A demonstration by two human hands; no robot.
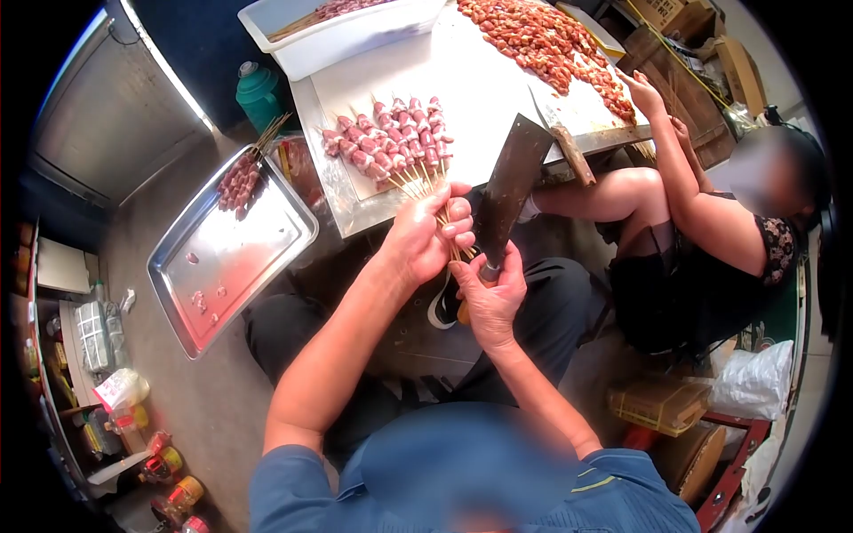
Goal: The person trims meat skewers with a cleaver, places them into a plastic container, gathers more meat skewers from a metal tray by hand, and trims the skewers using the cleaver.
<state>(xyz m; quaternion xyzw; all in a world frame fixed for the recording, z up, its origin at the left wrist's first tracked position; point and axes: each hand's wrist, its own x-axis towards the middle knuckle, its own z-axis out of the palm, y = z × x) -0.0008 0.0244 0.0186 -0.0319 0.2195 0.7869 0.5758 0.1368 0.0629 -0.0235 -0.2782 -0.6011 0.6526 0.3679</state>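
Note:
My left hand [425, 233] is closed around the stick ends of a fanned bunch of meat skewers [391, 138]. Their meat, dark red pieces with pale bits between, rests over the near left corner of the white table [342, 182]. In my right hand [494, 293] is a cleaver [515, 173], held by its wooden handle with the broad dark blade pointing up and away. My right fingertips are close to the lower stick ends, just below my left hand; whether they touch the sticks I cannot tell.
A metal tray [235, 275] with more skewers [240, 182] stands left. On the table are a white tub [342, 53], a heap of cut meat [533, 40] and a knife [569, 147]. Another person [711, 222] sits at right, a hand near the meat. A green flask [258, 93] stands behind.

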